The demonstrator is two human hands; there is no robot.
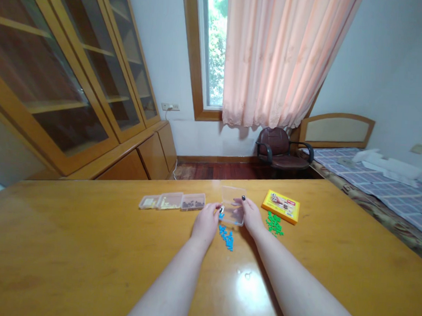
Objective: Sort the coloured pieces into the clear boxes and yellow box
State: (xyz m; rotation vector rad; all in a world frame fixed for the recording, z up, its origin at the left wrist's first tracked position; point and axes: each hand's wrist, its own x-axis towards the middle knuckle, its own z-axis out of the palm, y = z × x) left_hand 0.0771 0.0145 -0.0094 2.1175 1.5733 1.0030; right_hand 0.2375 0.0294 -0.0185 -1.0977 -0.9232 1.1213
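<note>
Head view — right hand (252, 217) holds clear box (232, 206), left hand (205, 223) beside — table (85, 231) centre.

The piece (221, 209) in the left hand (205, 223) is too small to identify.

Your left hand (205, 222) and right hand (252, 215) are bare. Left forearm (174, 284) and right forearm (296, 282) are uncovered right down to the lower edge of view. One right-hand fingernail (243, 197) wears dark polish, near black. Left-hand nails are too small to tell
</note>
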